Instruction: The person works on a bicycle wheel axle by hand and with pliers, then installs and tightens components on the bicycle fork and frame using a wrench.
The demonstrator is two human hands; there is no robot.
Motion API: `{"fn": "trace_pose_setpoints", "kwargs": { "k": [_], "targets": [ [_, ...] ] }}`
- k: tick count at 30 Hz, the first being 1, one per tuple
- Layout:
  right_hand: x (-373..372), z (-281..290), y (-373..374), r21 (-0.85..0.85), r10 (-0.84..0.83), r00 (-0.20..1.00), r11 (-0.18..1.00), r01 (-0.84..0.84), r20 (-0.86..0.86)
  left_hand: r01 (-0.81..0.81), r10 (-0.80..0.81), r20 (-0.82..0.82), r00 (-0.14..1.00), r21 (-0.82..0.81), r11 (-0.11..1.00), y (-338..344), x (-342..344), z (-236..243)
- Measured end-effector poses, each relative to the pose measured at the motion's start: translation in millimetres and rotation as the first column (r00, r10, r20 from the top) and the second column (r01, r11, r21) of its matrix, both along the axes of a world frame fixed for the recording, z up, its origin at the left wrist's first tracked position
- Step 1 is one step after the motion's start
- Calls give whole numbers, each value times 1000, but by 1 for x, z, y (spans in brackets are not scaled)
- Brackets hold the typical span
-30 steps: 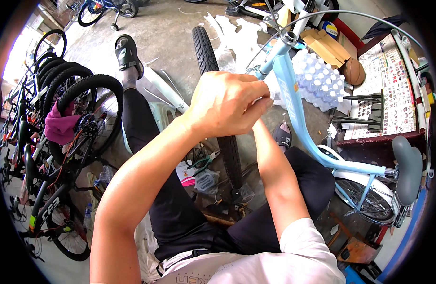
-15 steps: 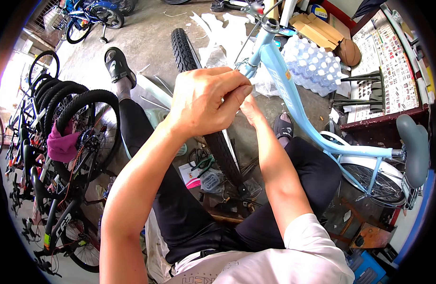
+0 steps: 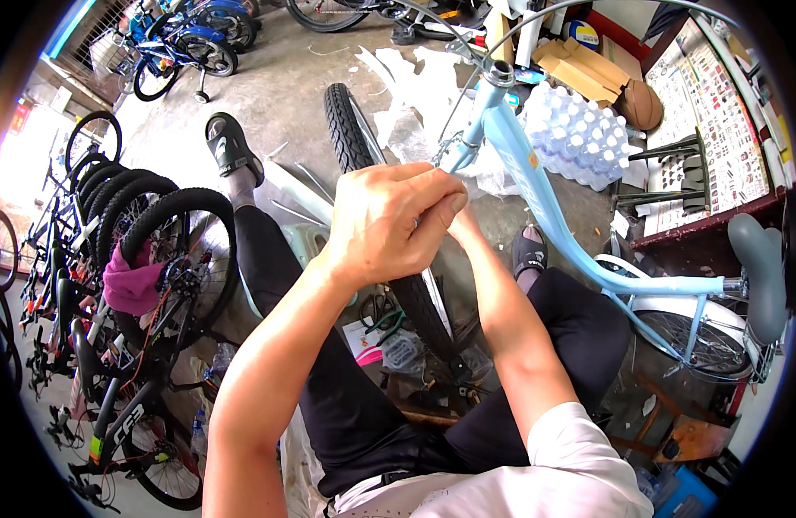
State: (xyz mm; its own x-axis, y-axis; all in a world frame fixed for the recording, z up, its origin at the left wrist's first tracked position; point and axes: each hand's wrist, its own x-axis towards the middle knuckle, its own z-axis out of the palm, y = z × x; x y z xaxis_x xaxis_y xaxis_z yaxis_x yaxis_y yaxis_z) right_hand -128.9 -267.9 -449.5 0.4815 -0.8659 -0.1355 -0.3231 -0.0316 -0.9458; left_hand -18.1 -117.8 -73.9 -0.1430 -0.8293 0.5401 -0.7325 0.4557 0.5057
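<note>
A bicycle wheel with a black knobbly tyre [image 3: 349,129] stands between my legs, its silver rim [image 3: 437,304] showing below my hands. Over the wheel's middle, my left hand [image 3: 396,220] is closed, thumb pressed against curled fingers. A tiny greyish bit shows at the finger gap, but whatever it grips is hidden. Just behind and to the right is my right hand [image 3: 463,223], mostly covered by the left, so its fingers cannot be seen. A light blue bicycle frame [image 3: 536,186] without a front wheel stands close on the right.
Several bicycles [image 3: 126,388] crowd the left side, a pink cloth [image 3: 132,281] hanging on one. Shrink-wrapped water bottles [image 3: 575,138] and a cardboard box [image 3: 579,69] lie at the far right. Green-handled pliers [image 3: 387,324] and a clear plastic container [image 3: 403,352] sit near the wheel's lower end.
The whole view has shifted, so everything appears lower and slightly further right. Both hands keep nearly the same pose over the wheel.
</note>
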Motion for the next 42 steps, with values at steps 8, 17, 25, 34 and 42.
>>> {"fn": "trace_pose_setpoints", "kwargs": {
  "k": [8,17,25,34,42],
  "targets": [
    [-9,96,32,226,16,948,970,-92,318,13,-16,-80,997,-47,999,-3,6,-2],
    [-8,102,36,261,87,969,954,-149,233,-190,34,-628,777,-183,965,45,29,49],
    [0,106,41,227,58,983,969,-97,172,95,-237,-350,906,-378,921,103,35,93],
    [0,98,33,237,29,979,968,-77,200,114,-222,-277,935,-358,927,117,30,105],
    [-3,93,33,254,25,979,964,-77,202,102,-195,-228,954,-365,925,128,34,108]
  ]
}}
